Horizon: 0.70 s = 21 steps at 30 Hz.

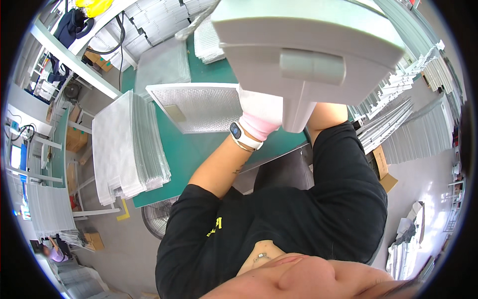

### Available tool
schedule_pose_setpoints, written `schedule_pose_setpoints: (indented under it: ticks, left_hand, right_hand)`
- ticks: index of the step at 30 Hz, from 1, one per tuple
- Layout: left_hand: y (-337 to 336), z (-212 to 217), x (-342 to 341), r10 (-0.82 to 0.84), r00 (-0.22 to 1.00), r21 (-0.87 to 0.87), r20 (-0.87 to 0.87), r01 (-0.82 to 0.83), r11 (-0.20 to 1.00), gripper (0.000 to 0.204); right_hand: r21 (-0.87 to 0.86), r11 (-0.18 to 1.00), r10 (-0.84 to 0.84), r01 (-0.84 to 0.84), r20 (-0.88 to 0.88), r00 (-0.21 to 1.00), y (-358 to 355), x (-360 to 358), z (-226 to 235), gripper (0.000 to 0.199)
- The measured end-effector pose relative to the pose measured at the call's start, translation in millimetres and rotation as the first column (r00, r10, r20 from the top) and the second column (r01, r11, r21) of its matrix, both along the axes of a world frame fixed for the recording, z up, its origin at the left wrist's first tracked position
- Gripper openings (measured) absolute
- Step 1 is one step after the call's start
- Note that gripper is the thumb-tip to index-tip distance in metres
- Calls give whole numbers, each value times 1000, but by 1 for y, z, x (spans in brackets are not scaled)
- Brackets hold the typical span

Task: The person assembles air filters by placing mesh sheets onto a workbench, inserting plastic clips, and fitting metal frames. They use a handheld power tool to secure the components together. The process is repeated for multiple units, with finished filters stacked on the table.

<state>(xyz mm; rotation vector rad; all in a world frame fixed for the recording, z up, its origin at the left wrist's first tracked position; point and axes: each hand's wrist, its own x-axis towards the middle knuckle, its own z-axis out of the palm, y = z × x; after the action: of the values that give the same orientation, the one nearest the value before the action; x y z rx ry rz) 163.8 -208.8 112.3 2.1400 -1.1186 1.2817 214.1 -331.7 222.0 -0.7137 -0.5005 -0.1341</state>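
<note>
My left hand (260, 110), in a white glove with a pink cuff, is at the right end of a white-rimmed panel (209, 107) faced with silvery bubble foil. The panel lies on the green tabletop (194, 154) and bears a small beige patch near its left side. My left fingers are hidden, so their grip does not show. A large pale grey housing (308, 55) fills the upper middle and covers my right hand; only the right forearm comes out below it.
Left of the panel stands a thick stack of silvery foil sheets (127, 149). More foil sheets (162, 65) lie farther back, beside a smaller pile (206, 42). A floor fan (157, 217) is under the table's left corner. Racks of long white strips (386, 119) stand at the right.
</note>
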Motion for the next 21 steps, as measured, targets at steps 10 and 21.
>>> schedule_pose_setpoints:
  ticks: [10, 21]
  left_hand:
    - [-5, 7, -2, -41, 999, -226, -9, 37, 973, 19]
    - [116, -30, -151, -236, 891, 349, -388, 379, 857, 23]
  right_hand:
    - [-58, 981, -178, 183, 83, 980, -13, -4, 28, 31]
    - [11, 998, -62, 61, 190, 980, -3, -49, 99, 11]
